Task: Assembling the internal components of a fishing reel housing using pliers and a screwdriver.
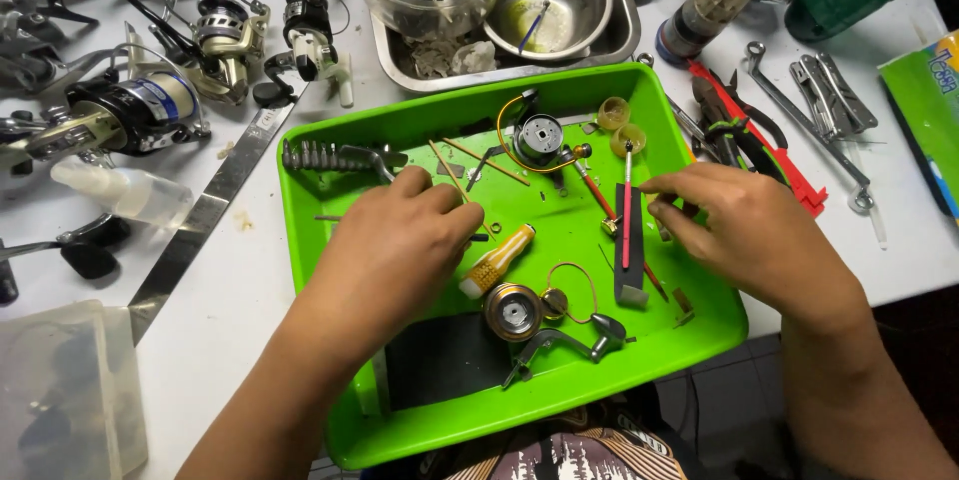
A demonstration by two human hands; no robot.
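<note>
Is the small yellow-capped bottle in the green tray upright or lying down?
Lying down: the bottle rests on its side on the green tray, just right of the left hand.

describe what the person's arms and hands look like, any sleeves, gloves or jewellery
Both forearms are bare right to the lower edge of the picture: no sleeves show. The left hand and the right hand wear no gloves, and no ring, watch or wristband can be seen on them. The fingernails that show are short and unpainted.
</note>
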